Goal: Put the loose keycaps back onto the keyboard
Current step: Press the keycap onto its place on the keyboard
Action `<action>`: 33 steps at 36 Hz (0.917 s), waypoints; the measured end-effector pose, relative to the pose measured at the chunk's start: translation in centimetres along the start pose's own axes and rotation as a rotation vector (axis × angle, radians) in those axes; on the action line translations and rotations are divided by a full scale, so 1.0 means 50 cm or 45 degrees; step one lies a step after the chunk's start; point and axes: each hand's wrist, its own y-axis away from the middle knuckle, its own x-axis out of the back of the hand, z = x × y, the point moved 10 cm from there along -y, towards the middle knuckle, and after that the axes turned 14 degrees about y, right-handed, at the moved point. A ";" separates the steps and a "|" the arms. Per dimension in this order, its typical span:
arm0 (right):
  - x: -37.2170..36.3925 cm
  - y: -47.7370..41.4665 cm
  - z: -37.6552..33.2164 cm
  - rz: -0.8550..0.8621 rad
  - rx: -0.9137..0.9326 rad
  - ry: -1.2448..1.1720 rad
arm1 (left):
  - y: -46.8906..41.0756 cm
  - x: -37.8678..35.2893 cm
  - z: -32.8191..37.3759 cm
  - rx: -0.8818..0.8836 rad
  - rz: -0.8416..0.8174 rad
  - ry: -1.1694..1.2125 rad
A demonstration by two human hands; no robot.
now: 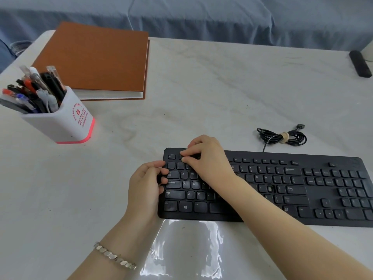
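A black keyboard (302, 199) lies at the front right of the white table. My right hand (207, 158) hovers over its top left, bent fingertips bunched on the function row just right of Esc, pinching a small dark keycap that is mostly hidden. My left hand (145, 184) rests at the keyboard's left edge, its fingers curled around dark pieces that look like loose keycaps (159, 178). An open key slot (269, 188) shows right of the L key.
A white pen holder (66, 122) full of pens stands at the left, with a brown book (96, 59) behind it. The coiled keyboard cable (282, 137) lies behind the keyboard. A black bar (360, 63) sits far right. Shiny plastic film (185, 251) lies at the front.
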 end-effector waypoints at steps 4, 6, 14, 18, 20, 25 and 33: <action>0.000 0.002 -0.010 -0.001 0.045 0.111 | 0.000 -0.001 0.000 0.009 -0.003 0.014; 0.001 0.003 -0.017 0.008 0.092 0.194 | -0.001 -0.001 -0.001 0.009 -0.003 0.010; 0.008 0.010 -0.035 0.043 0.172 0.351 | 0.000 0.000 -0.002 0.021 0.000 0.009; 0.010 0.010 -0.036 0.049 0.152 0.351 | -0.001 -0.002 -0.001 0.022 -0.006 0.002; 0.009 0.012 -0.038 0.060 0.152 0.353 | -0.001 -0.002 -0.002 0.025 -0.007 0.007; 0.007 0.022 -0.055 0.227 0.144 0.470 | -0.001 -0.001 -0.002 0.017 -0.015 -0.004; 0.015 0.057 -0.056 0.471 0.204 0.472 | 0.001 -0.004 0.001 -0.025 -0.023 -0.059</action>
